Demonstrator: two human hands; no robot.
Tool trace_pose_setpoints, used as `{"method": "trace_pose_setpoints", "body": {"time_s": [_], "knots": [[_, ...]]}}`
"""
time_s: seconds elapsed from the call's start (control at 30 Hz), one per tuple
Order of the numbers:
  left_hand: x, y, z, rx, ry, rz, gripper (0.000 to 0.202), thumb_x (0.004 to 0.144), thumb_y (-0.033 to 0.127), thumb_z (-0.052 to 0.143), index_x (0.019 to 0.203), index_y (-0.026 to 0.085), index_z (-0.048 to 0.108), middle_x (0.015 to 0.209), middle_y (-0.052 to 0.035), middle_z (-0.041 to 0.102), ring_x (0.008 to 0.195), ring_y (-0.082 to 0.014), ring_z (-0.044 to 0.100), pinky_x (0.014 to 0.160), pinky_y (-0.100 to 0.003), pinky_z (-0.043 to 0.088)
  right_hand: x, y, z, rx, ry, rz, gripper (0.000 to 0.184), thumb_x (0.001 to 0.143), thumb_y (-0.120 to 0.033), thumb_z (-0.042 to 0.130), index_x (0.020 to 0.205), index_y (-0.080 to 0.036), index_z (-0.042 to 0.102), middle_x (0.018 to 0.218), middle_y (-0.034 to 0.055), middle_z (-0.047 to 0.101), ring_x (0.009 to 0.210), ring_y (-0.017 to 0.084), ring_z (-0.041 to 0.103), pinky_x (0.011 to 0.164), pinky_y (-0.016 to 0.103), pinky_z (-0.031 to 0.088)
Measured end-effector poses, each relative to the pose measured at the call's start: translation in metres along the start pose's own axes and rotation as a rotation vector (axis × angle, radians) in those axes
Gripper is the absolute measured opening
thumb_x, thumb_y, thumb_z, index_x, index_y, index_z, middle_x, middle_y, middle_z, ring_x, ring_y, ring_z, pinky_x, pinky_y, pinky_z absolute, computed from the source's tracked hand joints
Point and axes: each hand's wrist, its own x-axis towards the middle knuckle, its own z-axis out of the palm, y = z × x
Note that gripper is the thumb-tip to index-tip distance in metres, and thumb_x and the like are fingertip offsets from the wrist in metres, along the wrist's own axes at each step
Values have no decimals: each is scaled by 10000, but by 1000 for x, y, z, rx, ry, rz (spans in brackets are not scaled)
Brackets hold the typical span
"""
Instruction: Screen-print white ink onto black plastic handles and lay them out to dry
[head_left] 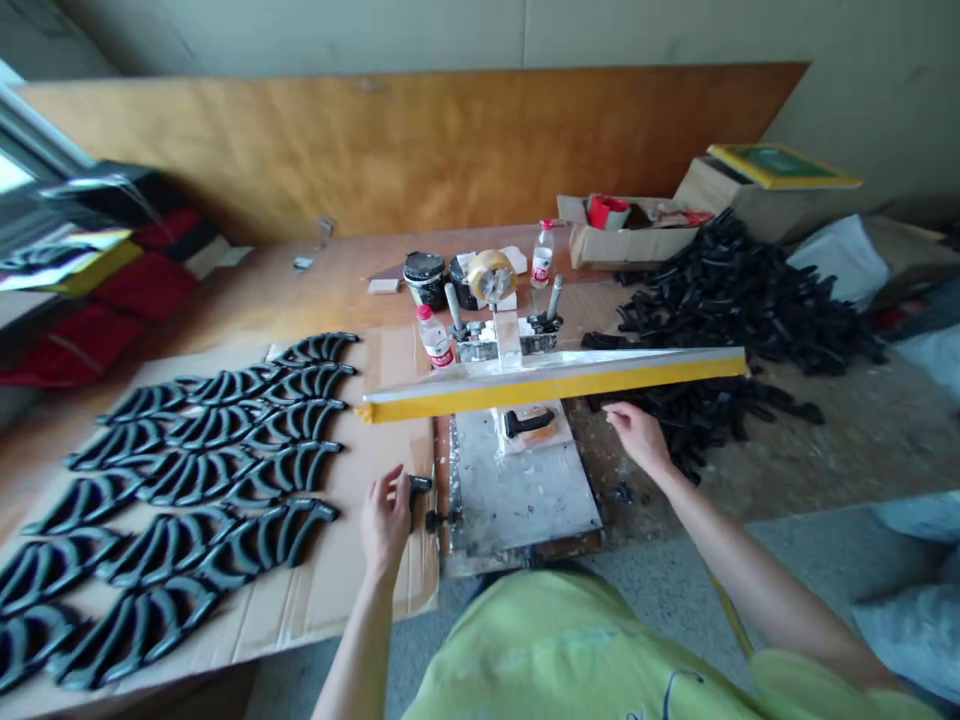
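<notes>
My left hand [386, 520] is closed round a small curved black plastic part [417, 485], just left of the grey printing plate [525, 495]. My right hand [637, 432] hovers with loosely spread fingers beside the plate's right edge, near a pile of black parts [720, 410], holding nothing. Another black part [526, 423] sits on the white jig under the raised yellow-edged screen frame [551, 380]. Several rows of curved black parts [202, 470] lie on cardboard [360, 580] to the left.
A big heap of black parts [742, 290] lies at the right back. Two small bottles [435, 338], an ink tin [425, 278], a tape roll [491, 275] and open cardboard boxes [630, 235] stand behind the press. Red cloth [127, 290] lies far left.
</notes>
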Motion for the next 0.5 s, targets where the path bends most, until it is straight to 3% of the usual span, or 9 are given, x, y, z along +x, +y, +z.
{"method": "trace_pose_setpoints", "body": {"time_s": [0.07, 0.17, 0.23, 0.27, 0.37, 0.5], "knots": [[7, 60, 5, -261, -8, 28, 459, 864, 531, 480, 1187, 225, 590, 892, -36, 656, 717, -143, 604, 651, -244, 499, 6, 20, -12, 13, 19, -39, 243, 853, -256, 507, 997, -219, 700, 979, 57, 736, 854, 199, 679, 819, 331, 504], [19, 145, 7, -642, -21, 109, 506, 891, 564, 405, 1150, 176, 602, 702, 0, 605, 543, -94, 516, 545, -206, 441, 18, 19, -6, 71, -70, -196, 246, 852, -265, 499, 971, -212, 707, 1001, 61, 730, 883, 195, 673, 851, 333, 499], [21, 181, 7, -751, -53, 146, 519, 887, 567, 412, 1111, 151, 627, 627, 12, 573, 504, -88, 497, 522, -200, 424, 29, 9, 0, 119, -133, -275, 244, 850, -270, 500, 954, -206, 711, 986, 61, 730, 864, 197, 673, 842, 335, 505], [19, 190, 6, -774, -49, 154, 526, 876, 575, 432, 1102, 146, 636, 636, 7, 586, 510, -90, 509, 520, -201, 426, 37, 4, 1, 139, -139, -291, 238, 846, -275, 508, 940, -199, 713, 958, 63, 732, 841, 203, 673, 825, 340, 512], [3, 181, 1, -753, -61, 59, 591, 809, 660, 488, 1042, 148, 670, 763, -31, 663, 589, -118, 580, 546, -224, 456, 62, -12, -4, 175, -83, -287, 236, 836, -286, 524, 925, -182, 715, 896, 67, 730, 794, 227, 670, 792, 366, 524], [-29, 128, 2, -579, -276, -151, 570, 721, 619, 648, 1018, 137, 714, 741, -32, 681, 548, -130, 573, 499, -231, 428, 88, -52, -3, 176, 20, -438, 291, 844, -255, 534, 1085, -179, 677, 1043, 93, 697, 898, 236, 653, 855, 386, 512]]}}
